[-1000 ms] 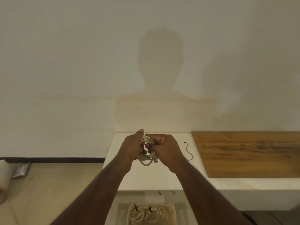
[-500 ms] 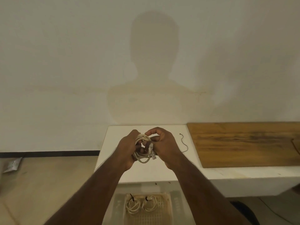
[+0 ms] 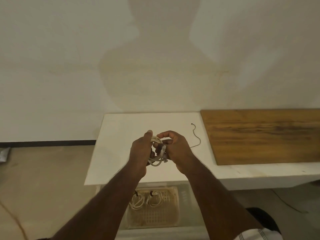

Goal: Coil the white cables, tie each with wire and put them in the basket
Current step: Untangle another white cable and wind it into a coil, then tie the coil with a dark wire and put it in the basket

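Above the white table, both my hands hold a coiled white cable. My left hand grips the coil's left side, thumb up. My right hand pinches the cable's end, and the clear plug hangs just below its fingers. A thin dark tie wire lies loose on the table to the right of my hands. Below the table stands a woven basket with two tied white cable coils in it.
A brown wooden board covers the table's right part. A plain wall rises behind the table. A thin dark cord runs over the floor at the right, and a crumpled packet lies at the far left.
The view has tilted down, so table and basket sit higher in the frame. My hands have kept hold of the coil; my right fingers have shifted to the plug end.
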